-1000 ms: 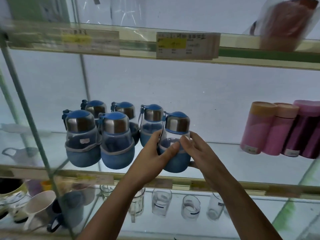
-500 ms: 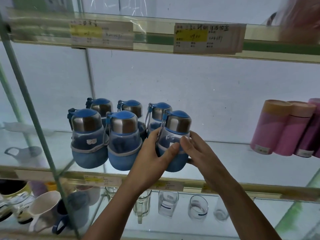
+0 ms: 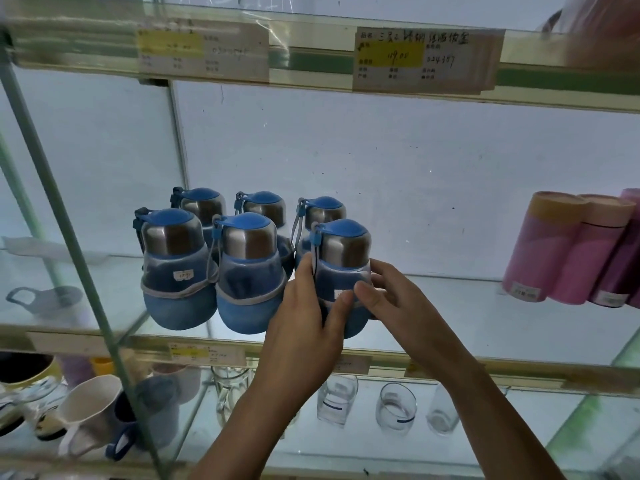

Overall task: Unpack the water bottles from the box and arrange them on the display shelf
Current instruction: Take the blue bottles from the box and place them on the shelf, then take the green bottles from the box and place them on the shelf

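A glass shelf (image 3: 467, 317) held five blue bottles (image 3: 173, 258) in two rows. The left hand (image 3: 304, 327) and right hand (image 3: 398, 306) both gripped a sixth bottle (image 3: 343, 251), upright at the front row's right end.

Dim, cool bluish light is filling the frame. Glass shelf (image 3: 450, 306) is glowing pale beneath the bottles (image 3: 247, 271), steel collars glinting softly. Top-left price tag (image 3: 202, 50) is blurring; green upright (image 3: 69, 237) is leaning from wide-angle distortion.
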The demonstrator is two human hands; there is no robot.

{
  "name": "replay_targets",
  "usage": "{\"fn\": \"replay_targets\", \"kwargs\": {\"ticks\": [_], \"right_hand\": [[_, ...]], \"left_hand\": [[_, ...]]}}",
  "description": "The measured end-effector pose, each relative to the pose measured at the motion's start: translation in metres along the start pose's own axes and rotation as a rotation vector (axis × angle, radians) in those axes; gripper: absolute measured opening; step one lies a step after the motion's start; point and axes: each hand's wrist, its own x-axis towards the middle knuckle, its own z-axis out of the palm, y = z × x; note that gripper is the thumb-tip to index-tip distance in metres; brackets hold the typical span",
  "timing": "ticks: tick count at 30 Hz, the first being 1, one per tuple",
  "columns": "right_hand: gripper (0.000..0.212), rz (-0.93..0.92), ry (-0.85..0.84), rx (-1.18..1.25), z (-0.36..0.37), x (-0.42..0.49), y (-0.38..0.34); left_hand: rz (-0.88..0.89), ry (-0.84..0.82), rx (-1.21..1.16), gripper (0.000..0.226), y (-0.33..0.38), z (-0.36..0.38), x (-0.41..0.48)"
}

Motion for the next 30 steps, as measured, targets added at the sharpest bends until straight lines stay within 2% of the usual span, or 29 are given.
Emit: {"fn": "replay_targets", "kwargs": {"ticks": [5,10,15,27,30], "right_hand": [[0.054,0.021,-0.019,-0.072,0.002,-0.003,-0.001],[0.064,0.034,-0.018,-0.100,0.003,-0.004,-0.003],[0.064,0.061,0.034,-0.156,0.005,-0.004,-0.002],[0.064,0.056,0.035,-0.176,0.008,-0.005,-0.002],[0.064,0.047,0.026,-0.186,0.007,-0.004,-0.002]], "left_hand": [[-0.019,0.106,0.092,0.071,-0.001,0.003,-0.011],[0.007,0.180,0.174,0.077,-0.002,0.001,-0.024],[0.083,0.246,0.235,0.081,-0.007,-0.002,-0.029],[0.112,0.210,0.217,0.070,-0.014,-0.007,-0.028],[0.114,0.226,0.195,0.062,-0.016,-0.007,-0.029]]}}
